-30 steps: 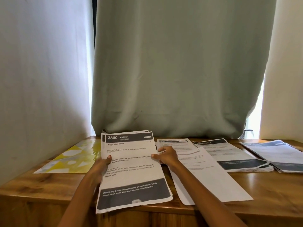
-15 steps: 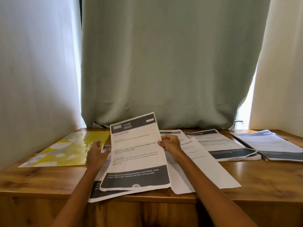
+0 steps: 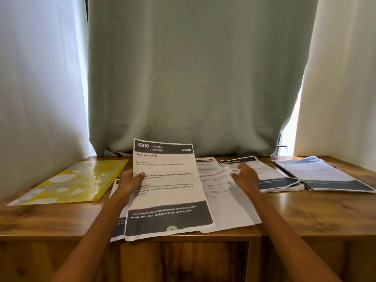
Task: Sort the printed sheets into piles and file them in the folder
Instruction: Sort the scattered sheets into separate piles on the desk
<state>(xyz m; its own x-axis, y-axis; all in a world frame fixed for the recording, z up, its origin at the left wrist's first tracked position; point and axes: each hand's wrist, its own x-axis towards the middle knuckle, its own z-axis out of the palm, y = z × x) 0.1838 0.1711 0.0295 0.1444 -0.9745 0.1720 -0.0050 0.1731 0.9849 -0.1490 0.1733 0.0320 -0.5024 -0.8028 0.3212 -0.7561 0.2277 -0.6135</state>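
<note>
My left hand [image 3: 130, 181] grips the left edge of a printed sheet headed "3800 KITCHEN" [image 3: 166, 190], lifted and tilted up from a pile [image 3: 117, 231] beneath it at the table's front. My right hand [image 3: 245, 177] hovers with fingers spread over loose white sheets [image 3: 225, 208] and holds nothing. Further right lie a stack with a dark footer [image 3: 272, 180] and another grey-printed stack [image 3: 323, 176]. A yellow patterned folder [image 3: 67, 182] lies flat at the left.
The wooden table [image 3: 305, 216] has a front edge close to me. Green and white curtains [image 3: 193, 78] hang right behind it. Bare wood shows at the front right and front left.
My right hand let go of the 3800 sheet and moved right over the loose sheets. My left hand now holds the sheet alone, raised off the pile.
</note>
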